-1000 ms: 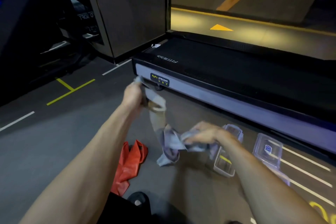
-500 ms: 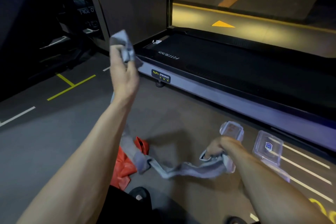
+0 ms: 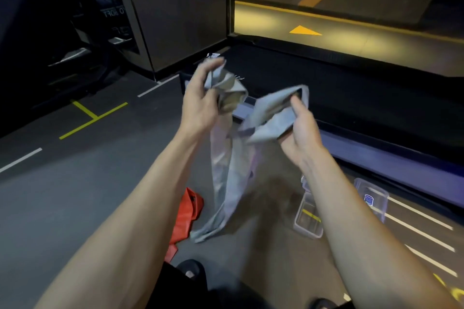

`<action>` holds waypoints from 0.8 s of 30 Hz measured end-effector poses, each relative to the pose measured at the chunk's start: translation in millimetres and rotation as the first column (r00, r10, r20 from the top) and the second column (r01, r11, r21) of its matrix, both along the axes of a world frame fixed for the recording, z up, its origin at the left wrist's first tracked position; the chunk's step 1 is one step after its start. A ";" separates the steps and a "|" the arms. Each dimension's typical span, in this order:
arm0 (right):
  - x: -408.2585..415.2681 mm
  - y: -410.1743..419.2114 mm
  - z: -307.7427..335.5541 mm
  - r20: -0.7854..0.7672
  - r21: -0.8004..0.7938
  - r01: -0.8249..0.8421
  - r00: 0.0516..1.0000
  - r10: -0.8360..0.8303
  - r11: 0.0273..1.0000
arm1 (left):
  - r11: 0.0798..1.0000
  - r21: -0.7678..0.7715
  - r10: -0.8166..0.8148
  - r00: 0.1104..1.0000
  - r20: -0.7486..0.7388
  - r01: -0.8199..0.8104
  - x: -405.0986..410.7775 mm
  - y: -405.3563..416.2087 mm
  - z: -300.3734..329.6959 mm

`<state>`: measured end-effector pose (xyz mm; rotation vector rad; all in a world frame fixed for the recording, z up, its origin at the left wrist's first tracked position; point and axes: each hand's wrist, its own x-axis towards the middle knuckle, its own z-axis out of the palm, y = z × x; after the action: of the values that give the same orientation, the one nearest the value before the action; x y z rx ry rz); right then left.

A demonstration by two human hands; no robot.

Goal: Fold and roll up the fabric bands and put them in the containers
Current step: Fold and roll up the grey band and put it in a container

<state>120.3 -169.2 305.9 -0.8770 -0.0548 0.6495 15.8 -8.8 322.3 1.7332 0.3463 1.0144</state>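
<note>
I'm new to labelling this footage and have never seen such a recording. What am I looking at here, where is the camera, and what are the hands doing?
No machine here: a person wears one camera on the head, looking down at their own bare arms. The left hand and the right hand each grip an end of a grey fabric band, whose middle hangs to the floor. A red band lies on the floor beside it. Two clear containers sit to the right, near a treadmill.

No legible text on anything here
</note>
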 end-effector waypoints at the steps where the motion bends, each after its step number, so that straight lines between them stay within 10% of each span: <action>1: 1.7 0.3 6.1 0.014 0.029 -0.018 1.000 0.017 0.999 | 0.999 0.039 -0.011 0.999 0.045 0.009 3.9 -3.1 5.9; 8: 2.9 4.2 -18.7 0.045 -0.278 -0.068 0.996 0.083 0.958 | 0.985 -0.168 -0.017 0.949 -0.316 -0.038 29.2 3.3 -49.9; 15: 6.1 7.0 -42.7 0.168 -0.745 -0.075 0.941 0.295 0.663 | 0.992 -0.082 -0.126 0.697 -0.706 0.097 33.1 3.6 -57.8; 18: 3.4 3.6 -41.5 0.267 -0.865 -0.008 0.840 0.473 0.502 | 0.965 -0.139 -0.257 0.702 -0.664 0.222 32.5 -6.0 -46.7; 24: -1.7 -7.9 -30.8 0.336 -0.879 0.061 0.782 0.525 0.473 | 0.846 -0.286 -0.516 0.554 -0.653 0.451 18.2 -30.2 -39.2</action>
<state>118.5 -177.0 275.1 -2.1078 -0.4561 0.6508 33.9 -39.0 283.1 1.9336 0.3497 -0.1302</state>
